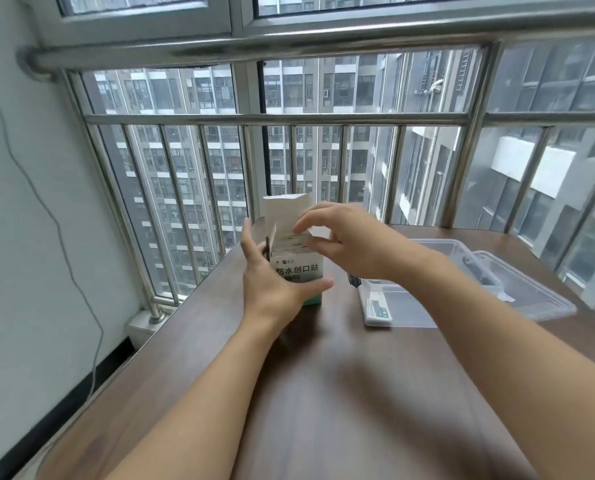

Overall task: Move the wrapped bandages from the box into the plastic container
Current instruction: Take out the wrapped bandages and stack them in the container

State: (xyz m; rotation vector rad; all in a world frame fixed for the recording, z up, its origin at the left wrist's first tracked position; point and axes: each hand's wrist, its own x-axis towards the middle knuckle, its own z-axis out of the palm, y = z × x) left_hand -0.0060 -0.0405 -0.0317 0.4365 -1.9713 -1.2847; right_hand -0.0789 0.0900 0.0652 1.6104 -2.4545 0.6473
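Note:
A white and green bandage box point(298, 268) stands upright on the brown table point(324, 375), its top flap open and raised. My left hand point(272, 282) wraps around the box's left side and front, holding it. Wrapped bandages point(291, 242) show at the open top. My right hand point(344, 237) hovers over the opening, with fingertips pinching at the bandages. To the right lies a clear plastic container point(518, 292), lidless, with one wrapped bandage point(377, 308) near its left end.
A clear lid point(438, 245) lies behind the container. A metal railing point(275, 119) and window run along the table's far edge. A white wall with a hanging cable point(64, 237) is on the left. Bare tabletop lies in front of the box.

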